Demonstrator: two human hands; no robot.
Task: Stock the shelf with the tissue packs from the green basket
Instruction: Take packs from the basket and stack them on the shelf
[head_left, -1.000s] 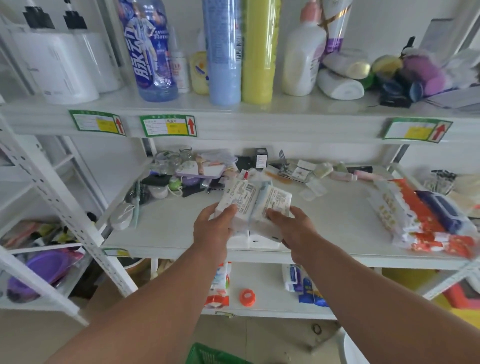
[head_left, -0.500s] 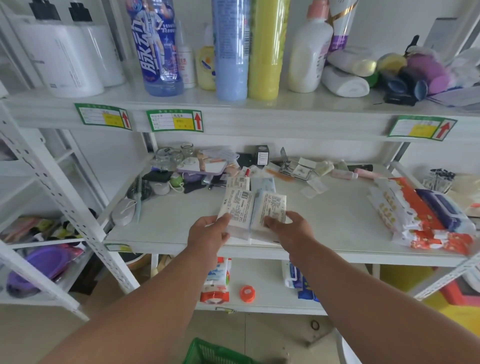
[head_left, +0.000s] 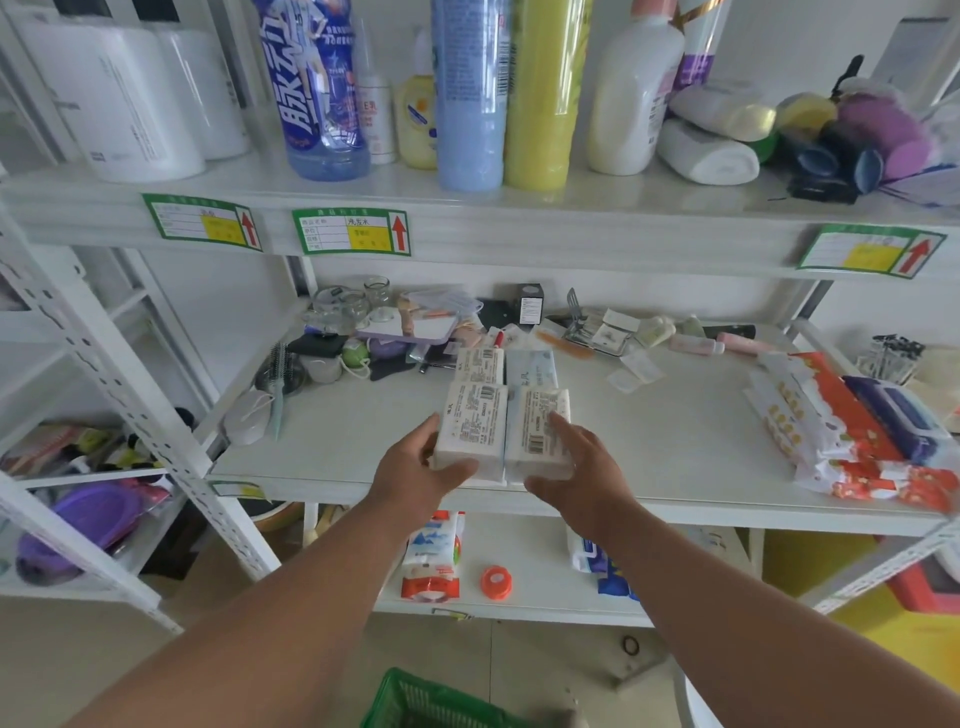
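Note:
Two tissue packs lie side by side at the front edge of the middle shelf (head_left: 675, 457). My left hand (head_left: 415, 478) grips the white left pack (head_left: 470, 431). My right hand (head_left: 576, 467) lies on the pale blue right pack (head_left: 537, 426), fingers over its barcode label. Two more tissue packs (head_left: 506, 366) lie right behind them on the shelf. Only the rim of the green basket (head_left: 431, 699) shows, at the bottom edge on the floor between my forearms.
Red-and-white wipe packs (head_left: 852, 431) and a purple pack fill the shelf's right end. Jars, a brush, a mouse and small clutter (head_left: 374, 332) crowd the back left. Bottles (head_left: 470, 88) stand on the upper shelf. The lower shelf holds packs and an orange cap (head_left: 493, 582).
Both hands have lowered the two packs from above the shelf onto its front edge, in front of the two packs lying there.

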